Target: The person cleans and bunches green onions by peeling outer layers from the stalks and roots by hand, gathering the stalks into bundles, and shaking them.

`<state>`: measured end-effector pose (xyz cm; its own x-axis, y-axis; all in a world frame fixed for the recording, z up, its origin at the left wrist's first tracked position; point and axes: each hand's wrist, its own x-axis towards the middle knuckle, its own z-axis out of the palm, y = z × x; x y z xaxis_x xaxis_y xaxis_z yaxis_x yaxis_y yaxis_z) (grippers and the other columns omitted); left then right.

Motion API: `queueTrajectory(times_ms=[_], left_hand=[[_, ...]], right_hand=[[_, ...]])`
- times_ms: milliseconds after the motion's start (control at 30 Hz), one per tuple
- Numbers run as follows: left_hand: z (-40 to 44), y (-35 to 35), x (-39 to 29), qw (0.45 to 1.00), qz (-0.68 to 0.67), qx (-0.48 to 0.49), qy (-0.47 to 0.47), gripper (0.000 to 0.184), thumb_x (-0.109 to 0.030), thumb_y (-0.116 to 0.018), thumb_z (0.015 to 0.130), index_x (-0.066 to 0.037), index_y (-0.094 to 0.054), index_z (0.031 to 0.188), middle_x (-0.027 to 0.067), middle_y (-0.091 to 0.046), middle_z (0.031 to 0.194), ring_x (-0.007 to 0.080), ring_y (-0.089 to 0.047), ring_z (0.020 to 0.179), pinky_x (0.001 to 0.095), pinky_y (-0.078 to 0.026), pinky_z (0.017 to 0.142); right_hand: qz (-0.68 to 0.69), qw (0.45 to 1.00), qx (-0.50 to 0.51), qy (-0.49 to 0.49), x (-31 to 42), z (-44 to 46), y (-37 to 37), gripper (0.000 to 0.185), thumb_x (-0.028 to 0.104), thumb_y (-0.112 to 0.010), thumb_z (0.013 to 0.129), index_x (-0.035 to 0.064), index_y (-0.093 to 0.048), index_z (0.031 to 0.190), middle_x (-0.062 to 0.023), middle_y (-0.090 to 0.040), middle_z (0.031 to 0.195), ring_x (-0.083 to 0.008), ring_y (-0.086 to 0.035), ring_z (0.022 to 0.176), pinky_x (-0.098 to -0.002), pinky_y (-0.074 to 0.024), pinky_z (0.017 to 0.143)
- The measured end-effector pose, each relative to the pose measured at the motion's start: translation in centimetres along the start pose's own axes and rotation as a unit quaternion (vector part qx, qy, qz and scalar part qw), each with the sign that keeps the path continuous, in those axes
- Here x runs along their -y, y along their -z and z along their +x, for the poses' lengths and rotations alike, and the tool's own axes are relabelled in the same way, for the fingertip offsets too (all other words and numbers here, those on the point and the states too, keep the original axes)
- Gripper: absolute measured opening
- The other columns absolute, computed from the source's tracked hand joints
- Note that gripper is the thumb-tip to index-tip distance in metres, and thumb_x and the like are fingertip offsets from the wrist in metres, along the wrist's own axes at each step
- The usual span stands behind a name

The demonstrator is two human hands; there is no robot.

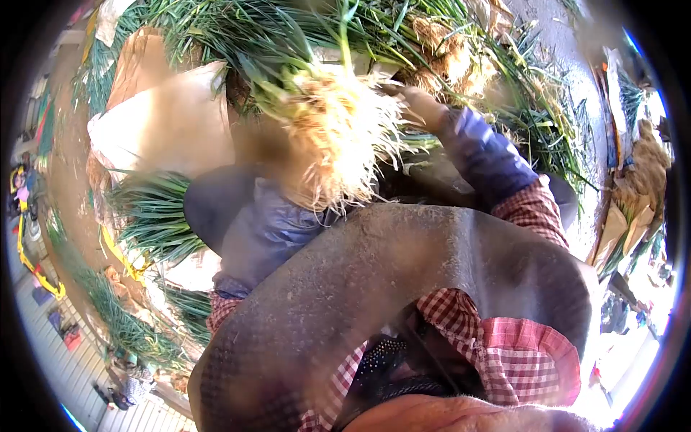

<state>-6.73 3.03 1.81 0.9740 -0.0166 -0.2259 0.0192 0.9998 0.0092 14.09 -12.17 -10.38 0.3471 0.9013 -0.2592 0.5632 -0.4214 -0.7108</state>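
A bunch of green onions (338, 137), its pale, stringy roots facing me, is held up in front of my lap. My left sleeve (270, 223) runs up behind the roots, which hide most of my left hand; the bunch appears to rest in its grip. At the right edge of the bunch is my right hand (425, 108), blurred, its fingertips partly lost behind the roots. Whether those fingers close on any stalks I cannot tell. Beyond both hands lies a heap of green onions (237, 29) with long green leaves.
A pale sheet of paper or card (165, 119) lies to the left, above another bundle of green onions (162, 212). More rooty bunches (446, 61) lie at the upper right. A dark, dirty apron (345, 281) covers my lap. Yellow strapping (119, 252) lies at the left.
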Motion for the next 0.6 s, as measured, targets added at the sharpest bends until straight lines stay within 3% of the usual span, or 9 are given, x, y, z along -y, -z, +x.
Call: queueTrajectory(times_ms=[33,100,133,200,267,400,433,467,600], left_hand=[[0.0,-0.3,0.1,1.0,0.002,-0.003,0.005,0.052,-0.031,-0.048,0.085,-0.001,-0.04,0.127,0.0148,-0.049,0.123,0.0283,-0.049,0.112,0.0411,-0.037,0.099],[-0.5,-0.3,0.3,1.0,0.011,-0.006,0.01,0.052,-0.032,-0.049,0.085,-0.001,-0.04,0.127,0.0148,-0.049,0.123,0.0281,-0.049,0.112,0.0409,-0.038,0.099],[-0.6,-0.2,0.4,1.0,0.014,-0.009,0.014,0.052,-0.032,-0.049,0.085,-0.002,-0.04,0.127,0.0148,-0.049,0.123,0.028,-0.049,0.112,0.0408,-0.038,0.099],[-0.8,-0.1,0.6,1.0,0.017,-0.015,0.02,0.053,-0.032,-0.049,0.085,-0.002,-0.039,0.127,0.0148,-0.049,0.124,0.0279,-0.049,0.111,0.0407,-0.038,0.098],[-1.0,-0.1,0.7,0.999,0.016,-0.017,0.023,0.054,-0.033,-0.05,0.085,-0.002,-0.039,0.127,0.0148,-0.048,0.124,0.0277,-0.049,0.111,0.0405,-0.039,0.098],[-1.1,0.1,0.8,0.999,0.014,-0.019,0.03,0.055,-0.034,-0.051,0.085,-0.002,-0.039,0.128,0.0148,-0.048,0.124,0.0274,-0.049,0.111,0.0402,-0.039,0.097],[-1.2,0.1,0.8,0.999,0.018,-0.019,0.032,0.055,-0.034,-0.051,0.085,-0.002,-0.039,0.128,0.0148,-0.048,0.124,0.0274,-0.049,0.111,0.0401,-0.04,0.097],[-1.3,0.1,0.8,0.999,0.019,-0.02,0.035,0.055,-0.035,-0.051,0.085,-0.002,-0.039,0.128,0.0148,-0.048,0.124,0.0273,-0.049,0.111,0.0401,-0.04,0.097],[-1.3,0.0,0.9,0.999,0.022,-0.019,0.042,0.057,-0.036,-0.052,0.085,-0.002,-0.038,0.128,0.0149,-0.048,0.124,0.027,-0.049,0.111,0.0397,-0.041,0.097]], right_hand=[[0.042,0.998,-0.032,-0.044,-0.8,1.2,-0.8,0.07,0.033,-0.065,0.074,0.0078,-0.032,0.131,-0.0225,-0.05,0.115,-0.0354,-0.055,0.096,-0.0399,-0.0471,0.082],[-0.159,0.976,0.008,-0.147,0.9,3.2,-2.5,0.085,0.039,-0.065,0.074,0.0064,-0.018,0.137,-0.0225,-0.032,0.135,-0.033,-0.041,0.117,-0.0428,-0.0411,0.094],[-0.088,0.984,-0.005,-0.156,0.1,3.0,-4.8,0.092,0.041,-0.067,0.072,0.0037,-0.015,0.138,-0.024,-0.027,0.138,-0.0311,-0.035,0.124,-0.0438,-0.039,0.097],[-0.122,0.976,0.051,-0.175,-0.2,1.9,-9.0,0.094,0.04,-0.067,0.073,0.0009,-0.012,0.139,-0.024,-0.03,0.137,-0.0309,-0.039,0.122,-0.0457,-0.0397,0.094],[-0.196,0.946,0.143,-0.215,1.9,1.4,-9.6,0.083,0.033,-0.062,0.078,0.0026,-0.014,0.139,-0.0226,-0.044,0.127,-0.03,-0.051,0.111,-0.0446,-0.0447,0.086],[-0.165,0.906,0.369,-0.124,0.2,-1.8,-8.1,0.055,0.023,-0.046,0.088,0.012,-0.025,0.138,-0.0155,-0.061,0.095,-0.0274,-0.06,0.081,-0.0396,-0.0491,0.071],[-0.26,0.919,0.211,-0.208,-0.5,-4.9,-9.0,0.037,0.03,-0.05,0.086,0.0105,-0.045,0.116,-0.0136,-0.061,0.085,-0.0253,-0.061,0.078,-0.0408,-0.0485,0.07],[-0.267,0.92,0.173,-0.227,-2.1,-6.9,-8.3,0.036,0.032,-0.05,0.086,0.0107,-0.048,0.114,-0.0137,-0.061,0.087,-0.0255,-0.061,0.08,-0.0403,-0.0478,0.071],[-0.235,0.898,0.266,-0.259,-13.9,-14.4,0.3,0.035,0.038,-0.052,0.084,0.0116,-0.059,0.106,-0.014,-0.061,0.097,-0.0263,-0.06,0.088,-0.0384,-0.0451,0.077]])
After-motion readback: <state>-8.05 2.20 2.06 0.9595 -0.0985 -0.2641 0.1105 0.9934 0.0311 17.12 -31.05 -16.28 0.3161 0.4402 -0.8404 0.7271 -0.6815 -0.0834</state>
